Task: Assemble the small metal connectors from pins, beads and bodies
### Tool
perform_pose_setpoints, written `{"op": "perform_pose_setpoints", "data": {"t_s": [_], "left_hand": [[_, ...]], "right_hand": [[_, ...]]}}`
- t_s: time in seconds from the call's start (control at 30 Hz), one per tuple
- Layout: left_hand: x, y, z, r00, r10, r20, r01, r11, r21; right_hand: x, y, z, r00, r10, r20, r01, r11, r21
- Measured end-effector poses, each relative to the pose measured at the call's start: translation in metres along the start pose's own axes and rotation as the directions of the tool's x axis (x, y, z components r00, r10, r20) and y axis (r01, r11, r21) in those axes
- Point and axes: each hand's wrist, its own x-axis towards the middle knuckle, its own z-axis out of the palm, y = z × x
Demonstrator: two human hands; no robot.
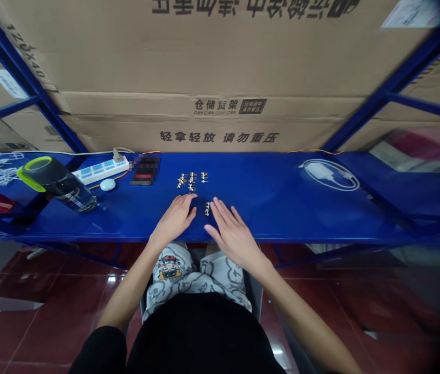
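1. Nearest the head camera: black cloth of my shirt [200,337], then white shorts with grey line drawings and a cartoon figure [200,283] over my lap.
2. Left hand [175,218]: I find its fingers loosely bent, with a gap between thumb and forefinger; nothing is seen in its grasp. Its fingertips are near the lower end of the small white-and-brass metal-looking parts [191,181] grouped on the table.
3. Right hand [233,234]: my fingers are extended close together, thumb spread well away, gripping nothing visible. The fingertips lie just beside a short column of small white-and-metallic pieces [207,209]; whether they touch it I cannot tell.
4. Parts, location: the column lies between my hands. The group sits beyond them in uneven rows, the rightmost row being shorter. Exact shape is too small to tell.
5. Surface: glossy blue tabletop [282,202].
6. Left side: dark transparent bottle with a lime-green loop [67,187], tilted in view; white power strip with pale blue sockets [101,170]; pale oval object [107,184]; dark rectangular item, blurred [145,170].
7. Right side: white charger with coiled cable [319,170].
8. Behind: brown printed cardboard [204,62].
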Motion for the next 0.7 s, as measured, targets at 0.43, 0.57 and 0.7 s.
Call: {"op": "perform_pose_setpoints", "data": {"t_s": [0.43,0.57,0.7], "left_hand": [[0.005,-0.001,-0.007,0.953,-0.159,-0.259,0.081,0.954,-0.288],[-0.009,0.043,-0.031,0.908,-0.228,-0.352,0.076,0.916,-0.395],[-0.053,0.111,-0.050,0.994,0.057,-0.090,-0.094,0.865,-0.493]], "right_hand": [[0.022,-0.013,0.017,0.987,0.071,0.145,-0.064,0.997,-0.052],[0.043,-0.003,0.018,0.975,0.086,0.206,-0.083,0.996,-0.024],[0.066,0.006,0.015,0.949,0.102,0.298,-0.110,0.994,0.009]]}}
